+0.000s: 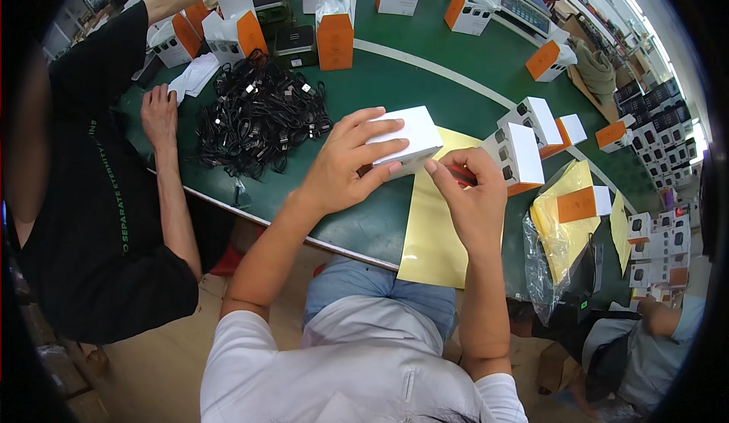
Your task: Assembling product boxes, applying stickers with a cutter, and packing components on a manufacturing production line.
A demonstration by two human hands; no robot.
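Seen from above, a person in a white shirt sits at a green table (367,85) with both hands raised in front of them. The left hand (351,161) grips a small white box (414,131), fingers spread over its top and thumb along its near side. The box is held in the middle of the view, over the far end of a yellow sheet (433,244). The right hand (474,191) is curled around a small red item (460,173), its thumb tip at the box's right corner; whether it touches the box is unclear. To the left lies a tangled heap of black cables (258,119). Just right of the right hand stand white-and-orange boxes (519,154). At far left, a co-worker in black rests one hand (159,115) beside white papers (195,75).
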